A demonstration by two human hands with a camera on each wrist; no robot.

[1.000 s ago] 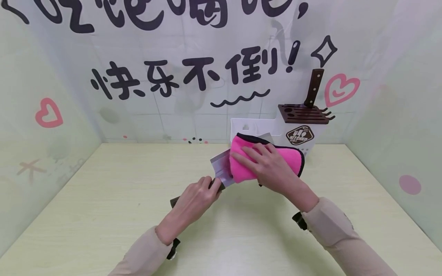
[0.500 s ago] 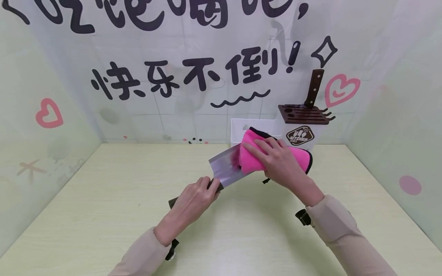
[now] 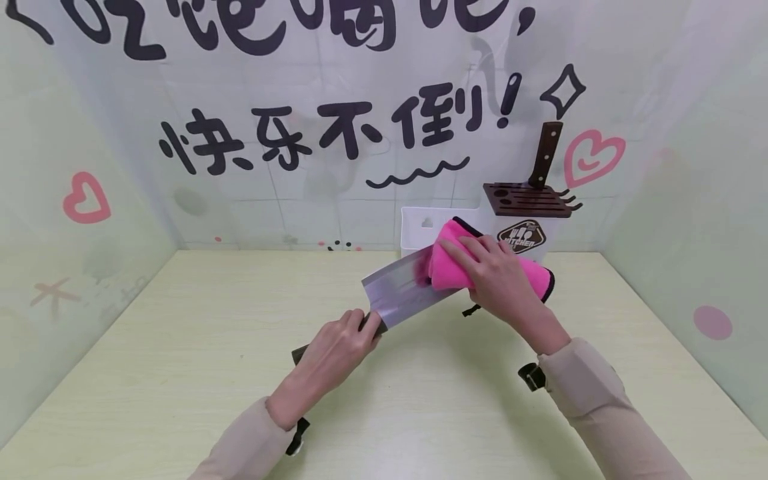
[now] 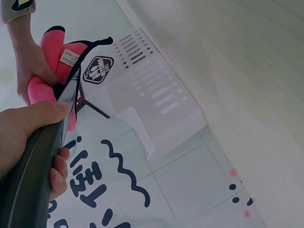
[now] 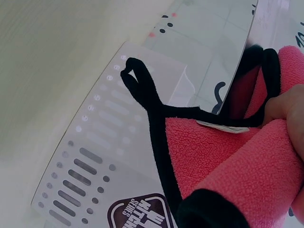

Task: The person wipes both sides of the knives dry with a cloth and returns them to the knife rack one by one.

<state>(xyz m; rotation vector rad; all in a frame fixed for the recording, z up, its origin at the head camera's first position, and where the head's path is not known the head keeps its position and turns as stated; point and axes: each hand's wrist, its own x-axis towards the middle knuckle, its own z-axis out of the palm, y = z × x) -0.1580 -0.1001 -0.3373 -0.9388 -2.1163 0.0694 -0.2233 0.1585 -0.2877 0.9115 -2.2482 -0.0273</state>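
My left hand (image 3: 338, 347) grips the dark handle of a cleaver (image 3: 399, 287), its broad shiny blade slanting up to the right above the table. A pink cloth (image 3: 459, 263) with black edging is folded over the blade's far end, hiding it. My right hand (image 3: 501, 280) holds the cloth from above against the blade. In the left wrist view, the thumb lies along the handle (image 4: 28, 175). The right wrist view shows the cloth's black hanging loop (image 5: 137, 78) and the pink fabric bunched under the fingers.
A white knife block (image 3: 441, 223) with a brown slotted top (image 3: 531, 200) stands against the back wall. Another knife's wooden handle (image 3: 546, 153) sticks up from it. The pale table (image 3: 180, 373) is bounded by walls at the back and both sides.
My right hand has slid the cloth up and to the right along the blade, uncovering more of it. My left hand and the cleaver have barely moved.
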